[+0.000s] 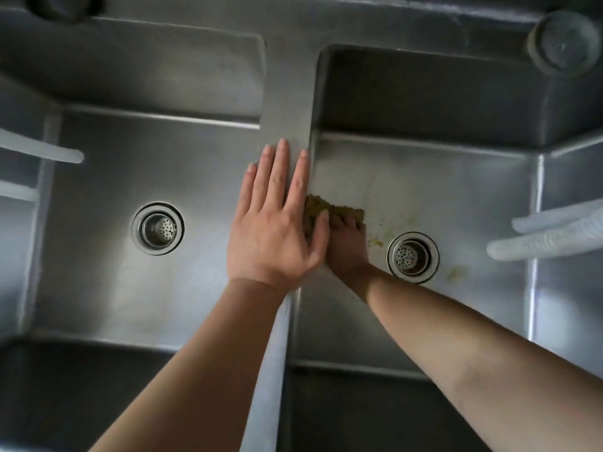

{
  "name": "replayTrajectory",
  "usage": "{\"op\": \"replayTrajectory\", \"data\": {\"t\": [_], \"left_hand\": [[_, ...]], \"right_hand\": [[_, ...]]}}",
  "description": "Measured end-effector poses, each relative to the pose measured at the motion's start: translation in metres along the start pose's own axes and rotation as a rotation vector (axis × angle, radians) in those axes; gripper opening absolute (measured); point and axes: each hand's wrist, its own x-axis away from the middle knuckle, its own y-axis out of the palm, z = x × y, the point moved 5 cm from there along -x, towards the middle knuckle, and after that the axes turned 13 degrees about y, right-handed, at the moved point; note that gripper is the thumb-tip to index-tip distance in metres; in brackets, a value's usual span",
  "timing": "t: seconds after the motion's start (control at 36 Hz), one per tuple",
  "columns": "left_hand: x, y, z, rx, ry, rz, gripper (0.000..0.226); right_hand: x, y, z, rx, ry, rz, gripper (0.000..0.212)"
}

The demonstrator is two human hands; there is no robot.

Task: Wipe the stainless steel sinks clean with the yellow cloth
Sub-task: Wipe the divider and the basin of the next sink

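Two stainless steel sinks lie side by side below me. My left hand rests flat, fingers spread, on the steel divider between them. Down in the right sink my right hand presses a crumpled yellow cloth against the basin floor by the left wall; the left hand partly hides it. Yellowish stains mark the floor around the right drain strainer. The left sink holds its own drain strainer.
White faucet spouts reach in from both sides: one over the left sink and one over the right sink. A round grey cap sits on the back ledge at the right.
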Motion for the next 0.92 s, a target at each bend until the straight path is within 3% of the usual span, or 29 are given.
{"op": "replayTrajectory", "data": {"t": [0.39, 0.47, 0.64, 0.75, 0.83, 0.92], "left_hand": [[0.001, -0.005, 0.002, -0.011, -0.036, -0.005, 0.075], [0.001, -0.005, 0.002, -0.013, -0.038, 0.016, 0.076], [0.002, -0.004, 0.004, -0.071, -0.045, 0.033, 0.069], [0.014, 0.001, 0.015, -0.085, -0.072, -0.086, 0.08], [0.034, 0.006, 0.024, -0.128, -0.037, -0.151, 0.091], [0.041, 0.005, 0.024, -0.119, -0.061, -0.1, 0.09]], "right_hand": [[0.17, 0.087, 0.022, 0.235, -0.421, -0.402, 0.044], [0.193, 0.1, 0.019, 0.19, -0.49, -0.471, 0.041], [0.18, 0.086, 0.017, 0.023, -0.306, -0.7, 0.031], [0.17, 0.063, 0.024, -0.097, -0.173, -0.827, 0.038], [0.152, 0.038, 0.039, -0.239, -0.041, -0.801, 0.036], [0.116, 0.007, 0.063, -0.528, 0.142, -0.706, 0.026]]}}
